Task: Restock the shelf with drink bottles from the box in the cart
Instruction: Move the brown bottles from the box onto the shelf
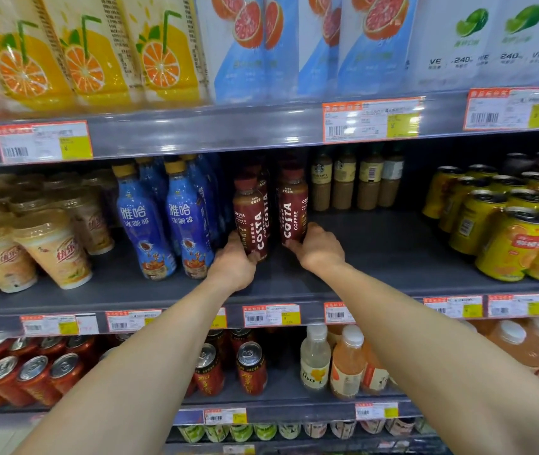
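Blue bottles (186, 224) stand just beside held Costa bottles (251, 215).

Bright, even overhead lighting; glare on price tags (43, 141); wide-angle bowing and blur toward frame edges, shelf (393, 231) recesses dim

Both bare forearms reach forward from the lower corners and converge toward the middle, wrists nearly straight and backs of the hands up. The left hand (233, 264) curls round the base of the left brown bottle (251, 215). The right hand (320, 246) grips the base of the right brown bottle (292, 208), thumb in front.
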